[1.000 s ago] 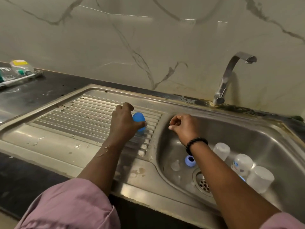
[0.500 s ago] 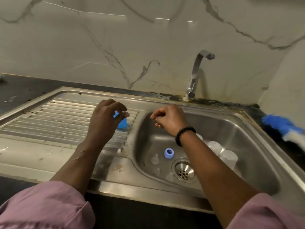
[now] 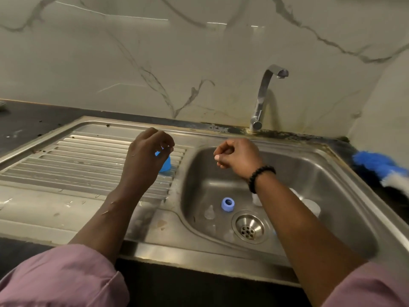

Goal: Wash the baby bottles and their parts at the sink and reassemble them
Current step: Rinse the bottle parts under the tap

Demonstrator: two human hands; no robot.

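Head view: the left hand is hovering over the ribbed drainboard, fingers curled loosely — the blue cap is standing just beneath them; whether they are touching it I cannot tell. At three o'clock of it, the right hand is curling into an empty fist above the sink basin. A blue ring and clear nipple are lying at ten o'clock of the drain.

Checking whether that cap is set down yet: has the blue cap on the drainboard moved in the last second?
No. The blue cap sits on the same ridges near the basin edge; only the left hand has loosened above it.
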